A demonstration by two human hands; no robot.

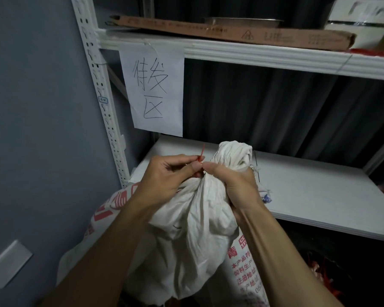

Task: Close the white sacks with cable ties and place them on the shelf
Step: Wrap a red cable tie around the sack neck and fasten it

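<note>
A white sack [193, 229] with red print stands in front of the white shelf [308, 196], its mouth gathered into a bunched neck [233, 156]. A thin red cable tie [200, 157] sits at the neck, its tail sticking upward. My left hand [164, 176] pinches the tie between thumb and fingers on the neck's left side. My right hand [231, 182] grips the gathered neck just below the bunch, thumb close to the tie. The loop of the tie around the neck is hidden by my fingers.
A paper sign [153, 89] with handwriting hangs from the upper shelf [253, 54], which carries a long flat cardboard box [231, 32] and a white box [359, 21]. A grey wall [31, 129] is at the left. Something red [319, 273] lies in the dark under the shelf.
</note>
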